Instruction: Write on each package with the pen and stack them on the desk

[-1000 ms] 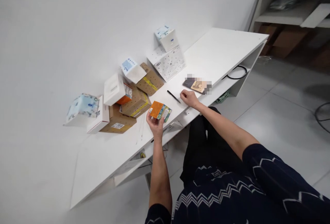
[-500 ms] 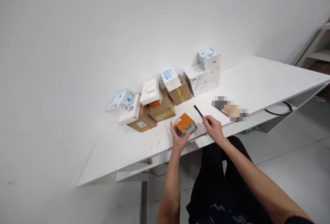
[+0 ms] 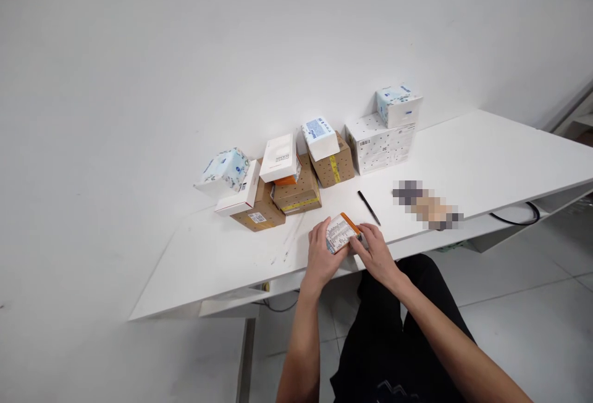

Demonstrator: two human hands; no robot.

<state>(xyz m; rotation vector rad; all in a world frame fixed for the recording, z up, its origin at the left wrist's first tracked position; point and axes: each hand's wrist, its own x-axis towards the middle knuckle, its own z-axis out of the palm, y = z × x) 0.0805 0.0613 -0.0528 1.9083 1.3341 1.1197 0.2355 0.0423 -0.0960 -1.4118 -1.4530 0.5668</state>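
Observation:
A small orange box (image 3: pixel 341 232) is held between my two hands over the table's front edge, its white printed side facing up. My left hand (image 3: pixel 320 255) grips its left side, and my right hand (image 3: pixel 374 253) has its fingers on the right side. Just beyond my right hand a black pen (image 3: pixel 369 207) lies on the white table (image 3: pixel 222 261), touched by neither hand. The box's underside is hidden.
Behind my hands, several brown cartons (image 3: pixel 296 193) carry a white power bank box (image 3: pixel 278 157) and tissue packs (image 3: pixel 320 137). A white dotted box (image 3: pixel 383 146) with another tissue pack (image 3: pixel 399 105) stands by the wall. A blurred item (image 3: pixel 426 205) lies to the right.
My right hand has let go of the pen, which now lies on the table, and has taken hold of the box's right side. The box has been turned, so its printed side faces up.

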